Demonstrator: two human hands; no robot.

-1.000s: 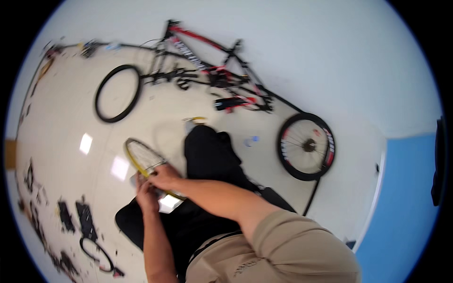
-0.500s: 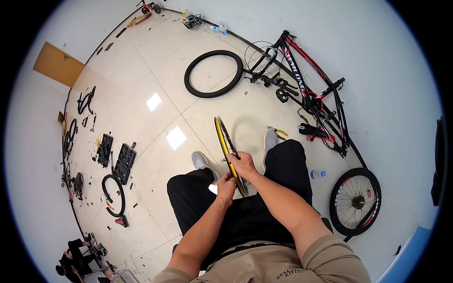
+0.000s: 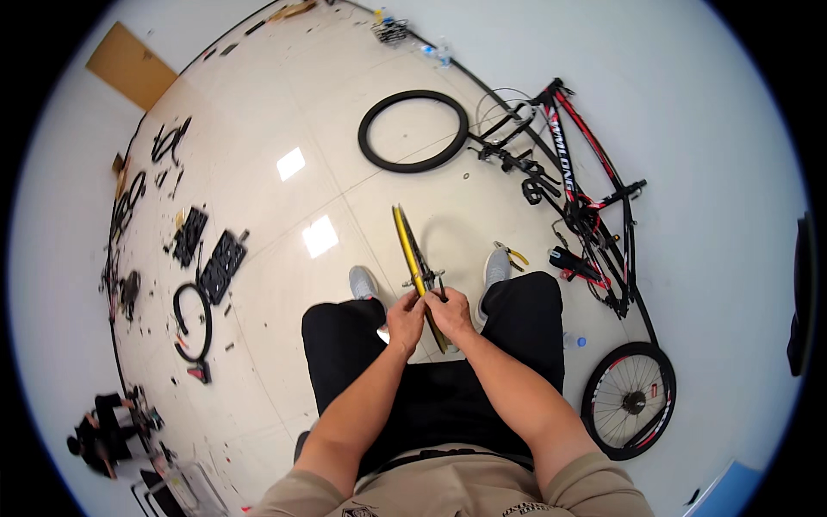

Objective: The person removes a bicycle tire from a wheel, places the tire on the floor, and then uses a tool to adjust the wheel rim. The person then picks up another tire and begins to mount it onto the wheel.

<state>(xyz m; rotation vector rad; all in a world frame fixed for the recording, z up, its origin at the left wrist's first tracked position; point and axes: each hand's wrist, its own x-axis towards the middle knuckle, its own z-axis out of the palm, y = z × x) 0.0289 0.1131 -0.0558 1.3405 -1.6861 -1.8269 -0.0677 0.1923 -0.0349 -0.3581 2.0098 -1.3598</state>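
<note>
A bare bicycle wheel [image 3: 405, 241] with a yellow band round its rim stands nearly edge-on between my knees, its hub axle showing near my fingers. My left hand [image 3: 405, 320] is closed on the wheel's near left side, thumb and fingers at the rim. My right hand [image 3: 450, 314] grips the same wheel from the right, just beside my left hand. The fingertips of both hands are partly hidden by the wheel. My grey shoes [image 3: 363, 283] are on the floor either side of it, with yellow-handled pliers [image 3: 517, 257] by the right shoe.
A loose tyre [image 3: 379, 151] lies ahead; a red-black bicycle frame [image 3: 586, 138] and a tyred wheel [image 3: 629, 401] are along the right wall. Toolboxes [image 3: 222, 265] and parts lie left. A bottle [image 3: 575, 341] stands by my right knee. Another person [image 3: 103, 435] is at lower left.
My left hand has moved up along the rim, level with my right hand. The wheel stands more upright than a second ago, and my head view has turned.
</note>
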